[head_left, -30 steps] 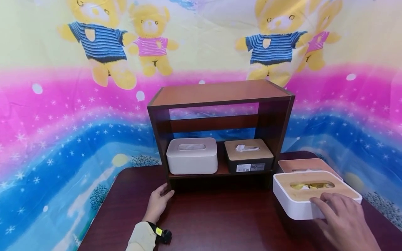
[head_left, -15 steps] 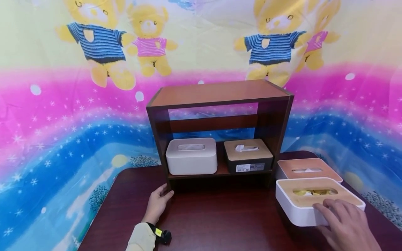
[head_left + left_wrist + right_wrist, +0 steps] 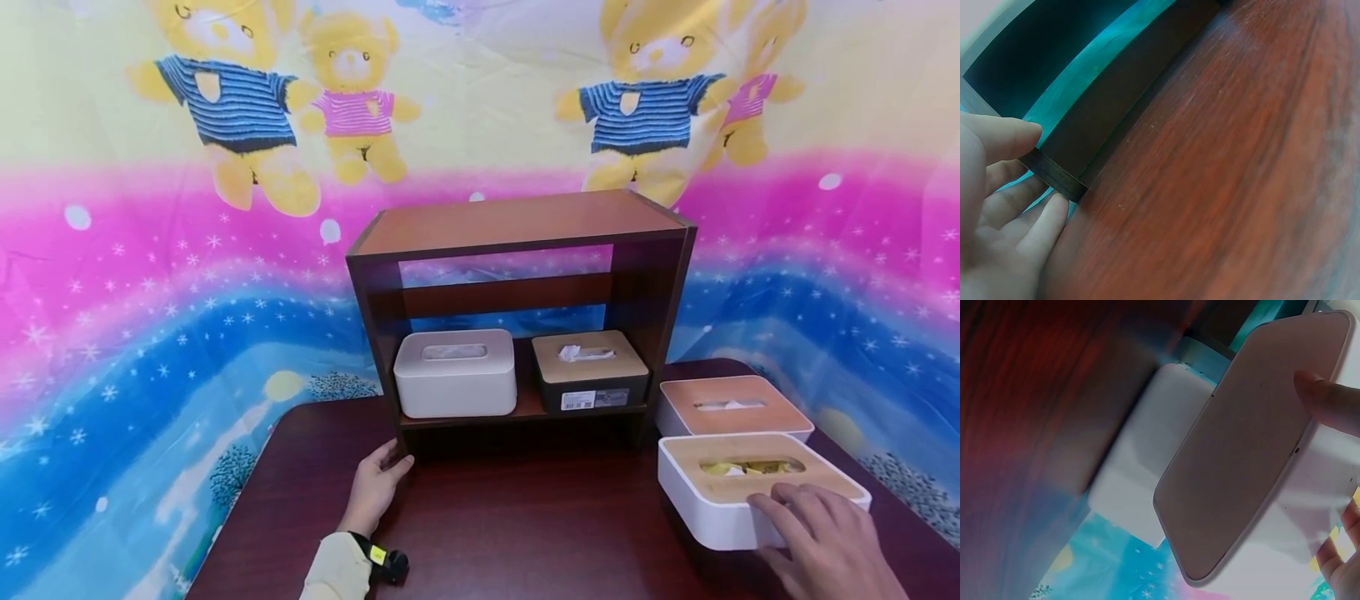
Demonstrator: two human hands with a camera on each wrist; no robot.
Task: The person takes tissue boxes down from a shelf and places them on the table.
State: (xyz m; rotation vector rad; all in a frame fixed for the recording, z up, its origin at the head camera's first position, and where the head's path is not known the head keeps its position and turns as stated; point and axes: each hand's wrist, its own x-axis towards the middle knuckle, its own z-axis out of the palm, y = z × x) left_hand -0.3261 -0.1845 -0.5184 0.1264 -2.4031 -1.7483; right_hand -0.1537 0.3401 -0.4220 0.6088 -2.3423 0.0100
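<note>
My right hand (image 3: 832, 542) grips the near right side of a white tissue box (image 3: 705, 508) with a light wooden lid, fingers at the lid edge. In the right wrist view, the thumb (image 3: 1322, 400) presses on the box's flat brownish underside (image 3: 1241, 450), which is raised off the table. Yellow and white packaging shows in its slot. My left hand (image 3: 375, 492) pinches the lower left front edge of a brown wooden shelf (image 3: 525, 225), with the panel end (image 3: 1057, 175) between thumb and fingers. A second tissue box (image 3: 742, 400), with a pinkish-brown lid, stands just behind the held one.
On the shelf board sit a cream tissue box (image 3: 455, 379) at left and a black tissue box (image 3: 592, 371) with a wooden lid at right. A dark red table (image 3: 525, 517) lies underneath. A cartoon bear cloth (image 3: 480, 100) hangs behind.
My right hand has moved the white tissue box slightly down and towards me, showing more of the box behind it. The left hand stays at the shelf edge.
</note>
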